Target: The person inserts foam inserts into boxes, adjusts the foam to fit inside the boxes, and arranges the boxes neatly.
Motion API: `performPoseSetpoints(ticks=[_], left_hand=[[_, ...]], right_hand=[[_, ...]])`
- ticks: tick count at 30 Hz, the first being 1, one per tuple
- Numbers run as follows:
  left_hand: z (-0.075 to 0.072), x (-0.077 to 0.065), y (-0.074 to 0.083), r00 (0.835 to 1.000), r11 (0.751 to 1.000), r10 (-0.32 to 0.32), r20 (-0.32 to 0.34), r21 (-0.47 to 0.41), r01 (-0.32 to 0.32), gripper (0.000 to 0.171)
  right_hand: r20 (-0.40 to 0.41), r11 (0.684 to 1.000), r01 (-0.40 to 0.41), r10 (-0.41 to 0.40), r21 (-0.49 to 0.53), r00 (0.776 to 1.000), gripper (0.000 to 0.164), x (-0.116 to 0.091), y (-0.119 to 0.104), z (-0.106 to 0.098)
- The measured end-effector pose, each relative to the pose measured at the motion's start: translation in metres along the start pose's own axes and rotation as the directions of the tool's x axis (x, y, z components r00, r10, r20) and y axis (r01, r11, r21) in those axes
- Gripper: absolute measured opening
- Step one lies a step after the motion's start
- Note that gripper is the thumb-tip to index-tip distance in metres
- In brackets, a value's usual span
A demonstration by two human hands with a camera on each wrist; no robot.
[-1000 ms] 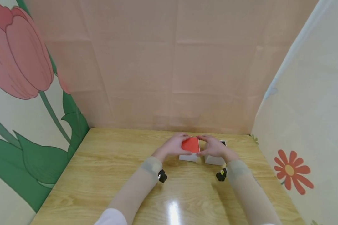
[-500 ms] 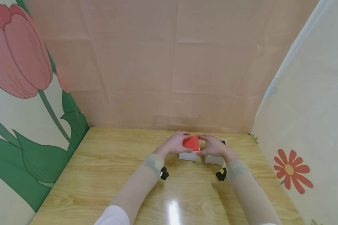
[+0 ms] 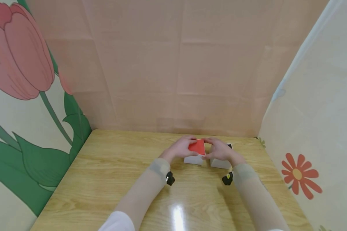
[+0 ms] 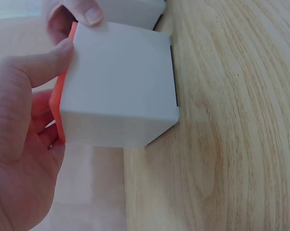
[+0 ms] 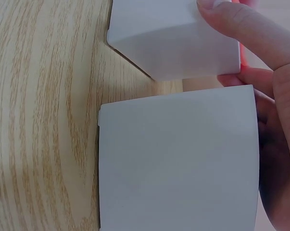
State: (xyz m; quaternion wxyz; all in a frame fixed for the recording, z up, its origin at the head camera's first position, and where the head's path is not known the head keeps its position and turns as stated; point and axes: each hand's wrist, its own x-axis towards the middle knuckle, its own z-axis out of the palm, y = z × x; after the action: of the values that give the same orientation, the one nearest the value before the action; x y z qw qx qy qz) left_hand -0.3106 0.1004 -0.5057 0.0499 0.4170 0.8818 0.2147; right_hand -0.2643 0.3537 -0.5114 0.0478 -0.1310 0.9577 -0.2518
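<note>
A white box (image 3: 193, 159) stands on the table with a red lid (image 3: 197, 146) over its top. My left hand (image 3: 182, 148) holds the lid from the left, thumb at the near edge and fingers at the far side. In the left wrist view the red edge (image 4: 59, 94) looks bent along the top of the box wall (image 4: 118, 72). My right hand (image 3: 219, 150) spans the box's right side, its thumb pressed on the near top corner and fingers at the far one. Part of the lid lies hidden under the left hand.
Close to the right stands a second white box (image 3: 220, 164), partly under my right hand; something dark shows at its top (image 3: 229, 146). Both are near the back of the wooden table (image 3: 127, 166). Pinkish cloth (image 3: 133, 80) hangs behind; printed flower sheets flank both sides.
My left hand has shifted slightly to the right over the red lid, and the lid's near edge sits a little differently. My right hand and the second box have stayed put.
</note>
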Motion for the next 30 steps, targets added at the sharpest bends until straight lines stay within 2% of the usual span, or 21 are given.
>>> performPoseSetpoints(ticks=[7,14,22,30], left_hand=[[0.001,0.000,0.003,0.999,0.999,-0.026,0.023,-0.040,0.027,0.067],[-0.002,-0.004,0.002,0.999,0.999,0.015,0.048,-0.042,-0.013,0.067],[-0.014,-0.020,-0.020,1.000,0.993,0.022,-0.016,-0.113,-0.024,0.070],[-0.019,-0.025,-0.033,0.996,0.997,0.061,-0.067,-0.049,-0.065,0.058]], right_hand=[[0.000,1.000,-0.005,0.005,-0.001,1.000,0.111,-0.002,0.000,0.000],[-0.003,1.000,-0.002,0.001,-0.008,1.000,0.111,-0.002,-0.001,-0.001],[0.001,1.000,-0.010,0.010,-0.017,1.000,0.112,-0.001,-0.003,0.002],[0.003,1.000,-0.020,0.020,-0.011,1.000,0.113,0.001,-0.004,0.001]])
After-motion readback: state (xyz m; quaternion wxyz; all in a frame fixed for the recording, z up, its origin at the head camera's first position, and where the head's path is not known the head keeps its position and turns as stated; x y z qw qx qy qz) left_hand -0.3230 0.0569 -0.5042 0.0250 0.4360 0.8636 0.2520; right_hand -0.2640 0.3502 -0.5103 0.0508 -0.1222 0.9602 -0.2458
